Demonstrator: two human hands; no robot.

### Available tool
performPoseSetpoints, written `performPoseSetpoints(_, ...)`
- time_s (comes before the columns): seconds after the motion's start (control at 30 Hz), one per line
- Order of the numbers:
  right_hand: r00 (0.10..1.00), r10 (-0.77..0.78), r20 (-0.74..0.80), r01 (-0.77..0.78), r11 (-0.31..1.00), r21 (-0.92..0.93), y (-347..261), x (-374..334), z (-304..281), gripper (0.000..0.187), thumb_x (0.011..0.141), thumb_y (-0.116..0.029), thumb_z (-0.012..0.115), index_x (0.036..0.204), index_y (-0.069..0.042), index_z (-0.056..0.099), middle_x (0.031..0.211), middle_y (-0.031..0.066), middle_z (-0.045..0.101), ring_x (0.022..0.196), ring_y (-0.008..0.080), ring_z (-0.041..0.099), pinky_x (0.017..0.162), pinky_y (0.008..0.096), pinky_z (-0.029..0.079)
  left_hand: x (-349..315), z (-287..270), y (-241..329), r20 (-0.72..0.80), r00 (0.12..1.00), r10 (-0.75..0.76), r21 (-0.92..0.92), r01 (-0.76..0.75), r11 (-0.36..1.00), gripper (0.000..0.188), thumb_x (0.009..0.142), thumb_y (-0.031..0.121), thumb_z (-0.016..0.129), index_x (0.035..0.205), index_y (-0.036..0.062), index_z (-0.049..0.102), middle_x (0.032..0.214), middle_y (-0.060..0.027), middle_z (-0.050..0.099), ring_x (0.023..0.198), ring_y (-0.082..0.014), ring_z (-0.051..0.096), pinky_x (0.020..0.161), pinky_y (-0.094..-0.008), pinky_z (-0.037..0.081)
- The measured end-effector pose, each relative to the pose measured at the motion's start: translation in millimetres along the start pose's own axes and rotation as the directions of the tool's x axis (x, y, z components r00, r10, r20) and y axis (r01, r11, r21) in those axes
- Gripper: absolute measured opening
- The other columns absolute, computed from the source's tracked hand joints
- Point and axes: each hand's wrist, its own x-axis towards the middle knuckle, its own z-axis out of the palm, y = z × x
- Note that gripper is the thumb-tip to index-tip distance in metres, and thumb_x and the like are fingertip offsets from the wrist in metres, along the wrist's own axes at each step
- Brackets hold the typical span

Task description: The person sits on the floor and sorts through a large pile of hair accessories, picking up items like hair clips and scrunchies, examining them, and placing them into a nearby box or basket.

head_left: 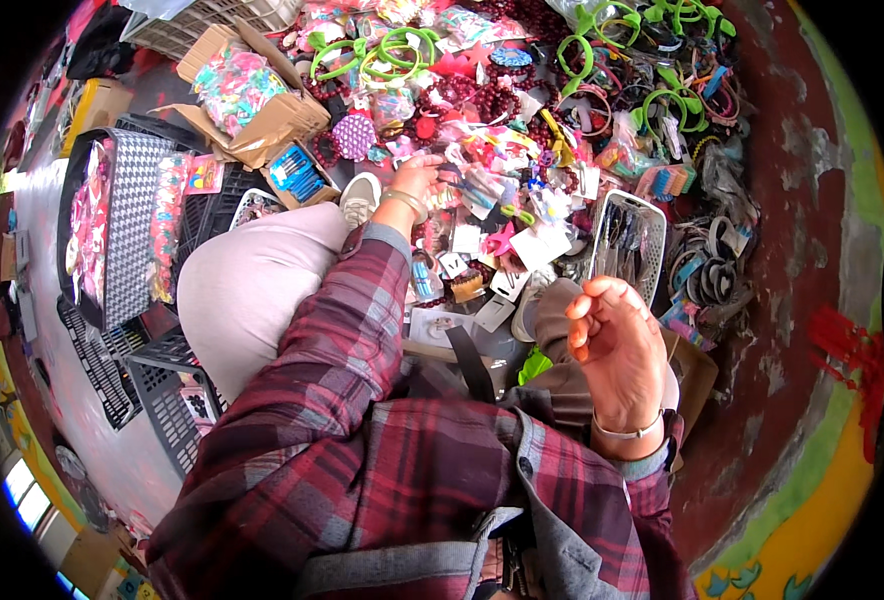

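Note:
My left hand (pixel 420 179) reaches into a heap of hair accessories (pixel 497 150) on the floor. Its fingers are bent together at a small pale and dark packet (pixel 480 188), and what lies between them is too small to make out. Over my right knee, my right hand (pixel 619 345) is raised palm up. Its fingers curl loosely, with nothing visible in them. Close to that hand stands a white perforated basket (pixel 659 240) holding dark packaged items. A pink star-shaped piece (pixel 500 240) and white cards (pixel 540 247) lie between my hands.
Green headbands (pixel 402 52) lie at the back, with dark hoops (pixel 710 275) at the right. On the left are an open cardboard box (pixel 287 115) of colourful packets, a small box of blue items (pixel 299 175), a houndstooth bin (pixel 137 225) and black crates (pixel 167 395).

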Motion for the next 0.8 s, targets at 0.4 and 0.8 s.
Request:
performPoseSetpoints(0.4,0.997,0.01,-0.075,-0.013,0.999,-0.038,-0.4,-2.0,5.4,0.021,0.091,-0.019,0.044,0.093,-0.002,0.054,0.077,0.0103,0.059,0.056,0.0135,0.053,0.048,0.0215,0.04,44.1,-28.9,-49.7,-0.306,0.908,0.286,0.655,-0.018,0.756,0.034,0.077,0.01,0.06,0.111,0.0093,0.057,0.095,-0.0107,0.06,0.079,-0.016,0.055,0.069,-0.0276,0.045)
performPoseSetpoints(0.8,0.992,0.09,-0.089,-0.094,0.995,-0.04,-6.9,-0.3,8.0,0.019,0.088,-0.018,0.048,0.09,-0.001,0.054,0.073,0.0123,0.058,0.054,0.0166,0.054,0.046,0.0225,0.042,53.5,47.7,-18.5,0.084,0.815,0.574,0.814,-0.388,0.432,0.023,0.079,0.011,0.052,0.1,0.006,0.06,0.099,-0.0159,0.059,0.093,-0.0306,0.056,0.083,-0.0375,0.043)
